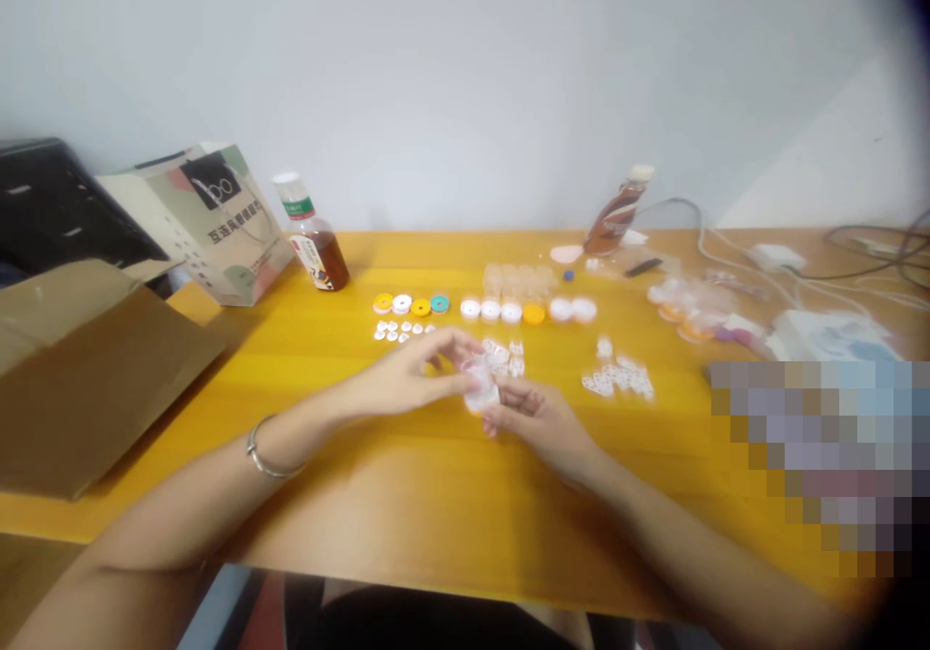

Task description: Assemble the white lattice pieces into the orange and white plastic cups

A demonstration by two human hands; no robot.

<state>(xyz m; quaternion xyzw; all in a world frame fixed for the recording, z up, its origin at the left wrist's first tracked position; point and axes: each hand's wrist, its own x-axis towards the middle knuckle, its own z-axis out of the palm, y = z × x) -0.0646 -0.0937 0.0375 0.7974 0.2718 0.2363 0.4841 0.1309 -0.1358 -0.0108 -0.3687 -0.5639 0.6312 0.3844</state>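
Observation:
Between both hands, over the middle of the table, is a small clear plastic piece [480,390], blurred, perhaps a little cup or container. My left hand [428,369] pinches its upper left side with thumb and fingers. From the lower right, my right hand [534,422] grips the same piece with its fingertips. Just behind the hands lie small white cut-out pieces [515,359]. A row of white round caps [490,311] with an orange cap [534,313] sits farther back, with clear containers [519,280] behind it.
Yellow, white and teal discs [440,304] line up at the left above small white pieces [392,330]. More white pieces [621,379] lie right. Bottles [320,253], a paper bag [239,224], a cardboard box [94,369], plastic packets [690,311] and cables [701,233] surround the work area.

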